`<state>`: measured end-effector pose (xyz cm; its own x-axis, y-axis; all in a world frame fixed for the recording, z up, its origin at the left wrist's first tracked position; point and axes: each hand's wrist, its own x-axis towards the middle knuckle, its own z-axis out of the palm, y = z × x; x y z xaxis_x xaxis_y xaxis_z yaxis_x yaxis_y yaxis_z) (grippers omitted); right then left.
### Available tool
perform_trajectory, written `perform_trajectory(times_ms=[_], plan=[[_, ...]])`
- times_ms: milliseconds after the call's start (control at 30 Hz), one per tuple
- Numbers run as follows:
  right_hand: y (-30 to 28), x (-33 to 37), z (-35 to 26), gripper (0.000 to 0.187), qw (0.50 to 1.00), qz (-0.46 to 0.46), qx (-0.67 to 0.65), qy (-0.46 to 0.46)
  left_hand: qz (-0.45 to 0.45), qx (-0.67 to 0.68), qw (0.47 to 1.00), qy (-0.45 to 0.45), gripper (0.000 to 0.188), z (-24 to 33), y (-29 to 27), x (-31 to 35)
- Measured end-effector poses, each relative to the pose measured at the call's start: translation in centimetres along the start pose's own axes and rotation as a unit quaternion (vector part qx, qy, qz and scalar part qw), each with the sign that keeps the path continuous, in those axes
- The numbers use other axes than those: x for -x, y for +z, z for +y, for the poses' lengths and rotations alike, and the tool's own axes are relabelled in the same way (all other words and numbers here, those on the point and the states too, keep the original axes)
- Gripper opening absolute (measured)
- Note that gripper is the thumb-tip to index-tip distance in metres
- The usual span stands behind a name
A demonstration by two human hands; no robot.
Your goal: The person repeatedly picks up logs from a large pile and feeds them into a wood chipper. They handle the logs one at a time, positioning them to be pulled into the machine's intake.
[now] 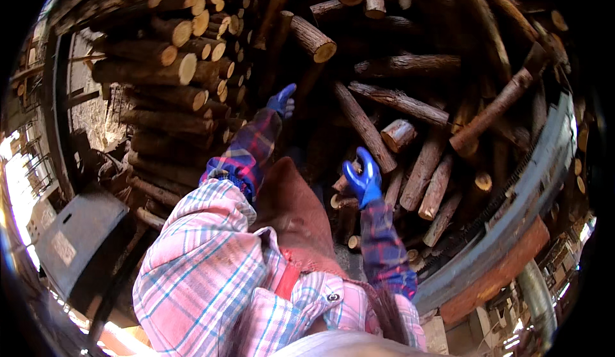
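Observation:
Blue gloves cover both my hands. My left hand [282, 100] reaches forward beside the stacked logs [186, 68], one finger stretched out and the others partly curled, with nothing seen in it. My right hand [363, 179] is held open, thumb and fingers spread in a curve. It is nearest to a long slim log [365, 126] and a short thick log [398, 135]; whether it touches the wood I cannot tell. Behind it lie several loose logs, among them a bark-covered log [400, 104] and another log [435, 187].
A tall log stack with cut ends outward rises on the left. Loose logs heap up ahead and right. A curved grey metal rail [512, 229] borders the right side, with a rusty strip [496, 270] below. A dark metal box [83, 238] stands left. A brown apron [295, 222] covers my front.

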<state>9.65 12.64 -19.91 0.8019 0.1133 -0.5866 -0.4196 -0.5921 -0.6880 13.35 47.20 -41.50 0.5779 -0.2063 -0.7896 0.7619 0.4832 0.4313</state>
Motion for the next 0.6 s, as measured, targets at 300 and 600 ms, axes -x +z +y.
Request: perform_trajectory(times_ms=[300, 600], plan=[[12.5, -36.1, -0.3, 0.105, 0.928, -0.027, -0.35, 0.125, 0.289, 0.056, 0.953, 0.073, 0.072, 8.8, 0.7, -23.1], [20.7, -50.0, 4.5, 0.038, 0.829, 0.118, -0.546, 0.015, 0.23, 0.241, 0.913, 0.235, 0.053, 7.1, 4.7, -30.0]])
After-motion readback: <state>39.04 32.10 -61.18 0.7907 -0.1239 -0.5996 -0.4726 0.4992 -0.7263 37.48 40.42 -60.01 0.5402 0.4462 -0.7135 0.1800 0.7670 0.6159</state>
